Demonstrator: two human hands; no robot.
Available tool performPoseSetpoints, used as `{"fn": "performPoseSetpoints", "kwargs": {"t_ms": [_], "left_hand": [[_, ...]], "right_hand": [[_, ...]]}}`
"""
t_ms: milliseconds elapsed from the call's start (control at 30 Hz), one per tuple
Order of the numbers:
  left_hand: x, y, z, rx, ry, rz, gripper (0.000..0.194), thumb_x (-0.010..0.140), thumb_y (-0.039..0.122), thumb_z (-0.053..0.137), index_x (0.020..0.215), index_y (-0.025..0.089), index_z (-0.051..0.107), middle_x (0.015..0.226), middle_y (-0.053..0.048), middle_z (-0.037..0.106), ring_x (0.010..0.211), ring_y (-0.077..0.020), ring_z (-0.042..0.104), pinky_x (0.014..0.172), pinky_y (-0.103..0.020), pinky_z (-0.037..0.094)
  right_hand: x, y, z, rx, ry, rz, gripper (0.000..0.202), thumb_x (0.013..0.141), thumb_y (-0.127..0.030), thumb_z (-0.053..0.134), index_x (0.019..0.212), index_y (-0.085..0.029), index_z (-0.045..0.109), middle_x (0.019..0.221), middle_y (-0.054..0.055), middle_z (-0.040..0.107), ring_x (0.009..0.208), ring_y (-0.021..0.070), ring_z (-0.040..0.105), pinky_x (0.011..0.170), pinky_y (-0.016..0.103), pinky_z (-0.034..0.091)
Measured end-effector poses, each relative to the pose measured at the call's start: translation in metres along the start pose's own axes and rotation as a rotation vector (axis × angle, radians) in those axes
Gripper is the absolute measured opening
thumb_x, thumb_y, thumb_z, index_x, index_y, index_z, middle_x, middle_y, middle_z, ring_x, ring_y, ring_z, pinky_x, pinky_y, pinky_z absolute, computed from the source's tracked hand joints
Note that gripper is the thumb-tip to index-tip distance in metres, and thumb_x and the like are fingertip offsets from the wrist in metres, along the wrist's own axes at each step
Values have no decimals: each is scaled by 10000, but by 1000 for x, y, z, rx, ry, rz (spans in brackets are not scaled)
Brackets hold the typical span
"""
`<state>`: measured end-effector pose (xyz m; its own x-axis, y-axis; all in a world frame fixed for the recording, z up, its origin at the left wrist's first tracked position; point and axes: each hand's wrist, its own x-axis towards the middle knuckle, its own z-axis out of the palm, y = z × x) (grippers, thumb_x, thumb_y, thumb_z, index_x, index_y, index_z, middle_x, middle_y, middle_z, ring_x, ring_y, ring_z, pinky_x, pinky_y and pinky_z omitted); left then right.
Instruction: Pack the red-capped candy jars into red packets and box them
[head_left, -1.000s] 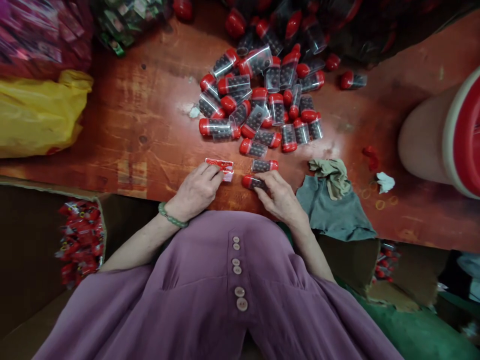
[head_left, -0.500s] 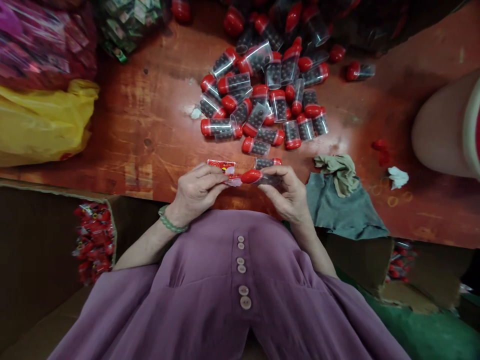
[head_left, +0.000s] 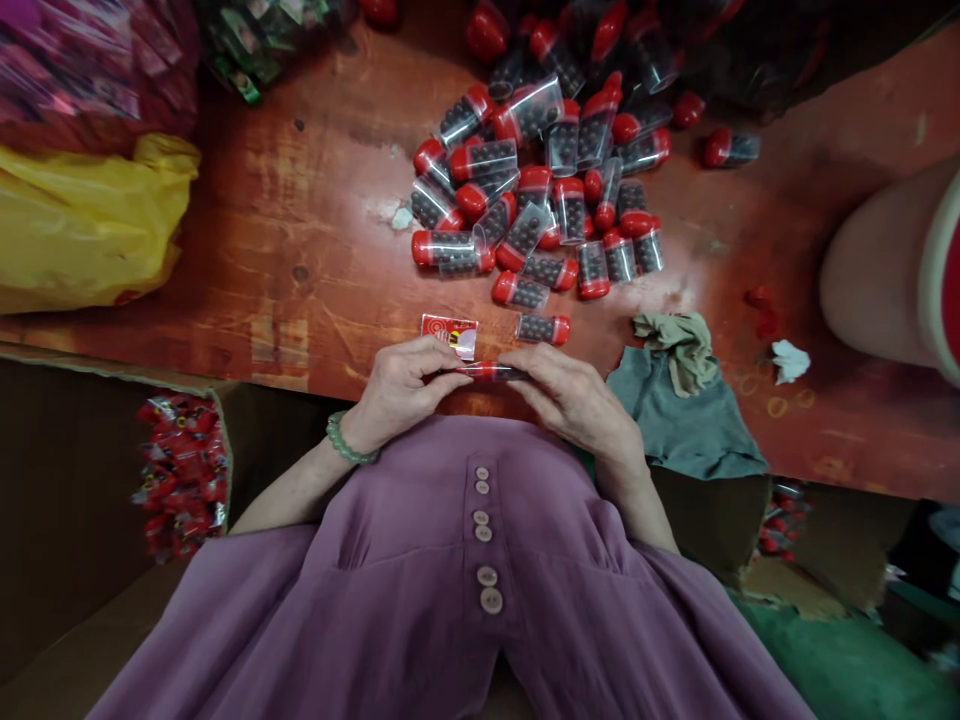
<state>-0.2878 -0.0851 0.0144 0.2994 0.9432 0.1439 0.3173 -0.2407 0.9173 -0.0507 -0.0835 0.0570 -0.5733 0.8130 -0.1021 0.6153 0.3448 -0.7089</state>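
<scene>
Both hands meet at the near edge of the reddish-brown wooden tabletop (head_left: 300,230), just above the person's lap in its mauve buttoned garment (head_left: 450,590). The left hand (head_left: 401,390), with a green bead bracelet (head_left: 346,445) at its wrist, and the right hand (head_left: 577,400) hold between them one small clear plastic tube with a red cap (head_left: 487,371). The tube lies level, stretched from the left fingertips to the right fingertips, so each hand pinches one end with fingers curled close. It is partly wrapped by the fingers, and whether it carries a label cannot be made out.

Just beyond the left hand's knuckles a small red and white printed label (head_left: 448,334) lies flat on the tabletop, apart from the fingers. To its right, a single filled red-capped tube (head_left: 541,328) lies on its side, near the right hand but not touching it.

Farther out is a loose heap of red-capped tubes filled with dark beads (head_left: 540,190). A crumpled grey-green cloth (head_left: 675,400) lies beside the right hand, hanging over the table edge. A yellow plastic bag (head_left: 82,225) sits far left, well apart.
</scene>
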Motion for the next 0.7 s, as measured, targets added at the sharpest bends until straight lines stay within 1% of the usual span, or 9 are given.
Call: {"fn": "performPoseSetpoints", "kwargs": {"t_ms": [100, 233, 367, 500, 600, 700], "left_hand": [[-1, -1, 0, -30, -41, -30, 94, 830, 250, 750, 880, 171, 766, 820, -33, 744, 734, -130, 683, 701, -248, 554], [-3, -3, -1, -101, -102, -99, 189, 828, 312, 751, 958, 176, 768, 916, -57, 770, 819, -162, 714, 766, -275, 570], [-4, -2, -1, -162, -170, -138, 159, 874, 286, 680, 951, 173, 761, 906, -49, 777, 804, -157, 716, 748, -262, 566], [0, 4, -2, -144, -238, -123, 170, 885, 271, 637, 935, 152, 748, 885, -60, 775, 773, -160, 708, 719, -262, 555], [7, 7, -4, -134, -246, -135, 186, 886, 265, 611, 934, 146, 745, 861, -56, 772, 747, -156, 700, 697, -256, 543], [15, 9, -12, -138, -245, -201, 204, 863, 281, 639, 968, 149, 754, 872, -52, 776, 761, -167, 710, 714, -265, 552]], "right_hand": [[4, 0, -3, -6, -81, -4, 271, 992, -230, 506, 1242, -221, 608, 1076, 72, 704, 960, 202, 678, 871, 363, 567], [11, -1, -4, 17, -134, -30, 258, 975, -220, 526, 1215, -212, 623, 1050, 68, 711, 960, 202, 674, 872, 358, 560], [19, -5, -4, 65, -173, -40, 262, 965, -216, 529, 1209, -217, 626, 1068, 64, 711, 977, 199, 670, 886, 362, 552], [25, -8, -4, 107, -226, -75, 279, 954, -188, 533, 1209, -235, 634, 1068, 53, 714, 977, 194, 674, 897, 367, 550], [27, -8, 0, 158, -196, -69, 307, 953, -202, 545, 1251, -236, 607, 1135, 66, 705, 1013, 199, 672, 910, 384, 554], [28, -7, 7, 239, -124, -74, 334, 963, -223, 539, 1294, -225, 578, 1211, 90, 686, 1076, 204, 660, 937, 398, 547]]}}
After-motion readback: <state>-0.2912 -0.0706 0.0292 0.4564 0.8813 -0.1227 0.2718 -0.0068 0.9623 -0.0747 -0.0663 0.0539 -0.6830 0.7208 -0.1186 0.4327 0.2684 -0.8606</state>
